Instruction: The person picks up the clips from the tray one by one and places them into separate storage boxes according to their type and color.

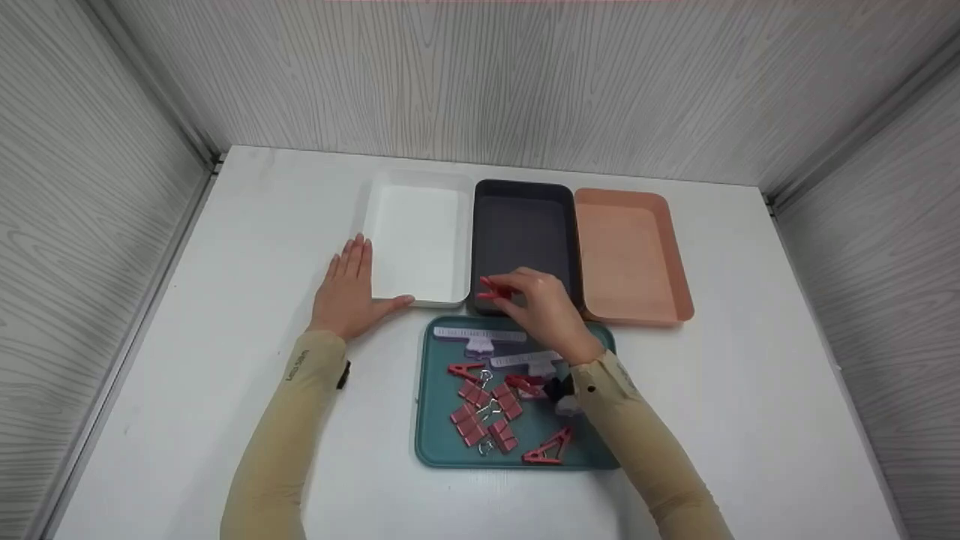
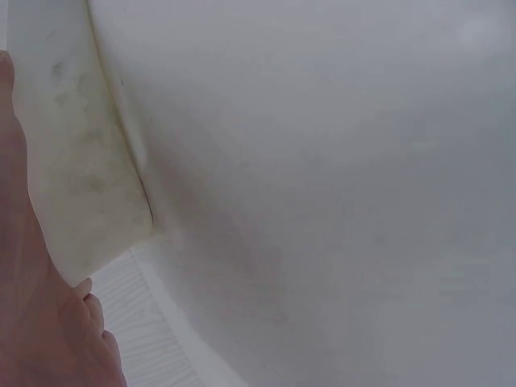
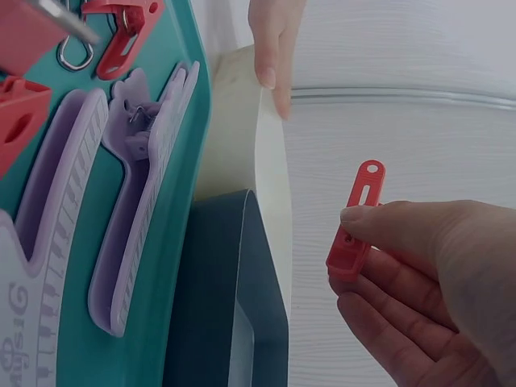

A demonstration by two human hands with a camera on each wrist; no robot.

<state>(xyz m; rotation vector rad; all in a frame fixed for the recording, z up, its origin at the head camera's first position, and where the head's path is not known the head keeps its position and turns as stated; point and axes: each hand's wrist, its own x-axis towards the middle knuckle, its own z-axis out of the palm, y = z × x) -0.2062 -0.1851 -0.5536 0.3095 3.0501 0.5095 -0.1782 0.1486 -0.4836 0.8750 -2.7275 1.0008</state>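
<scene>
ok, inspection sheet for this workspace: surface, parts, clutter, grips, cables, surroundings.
Surface: white tabletop.
Parts: green tray with pink binder clips, red clips, lilac clips and a partly hidden dark item; white tray, dark tray and orange tray side by side beyond it.
Clutter: nothing seen.
Left grip: fingers straight, against white tray's side.
Right grip: pinches a red clip, over dark tray's near end in the head view.
Cables: nothing seen.
Surroundings: pale wood-grain panels behind and at both sides.

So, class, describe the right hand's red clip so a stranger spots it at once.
In the head view, find the dark tray, middle of three in a row. Over its near end, the right hand pinches the red clip. Other red clips lie on the teal tray; this one is held up.
</scene>
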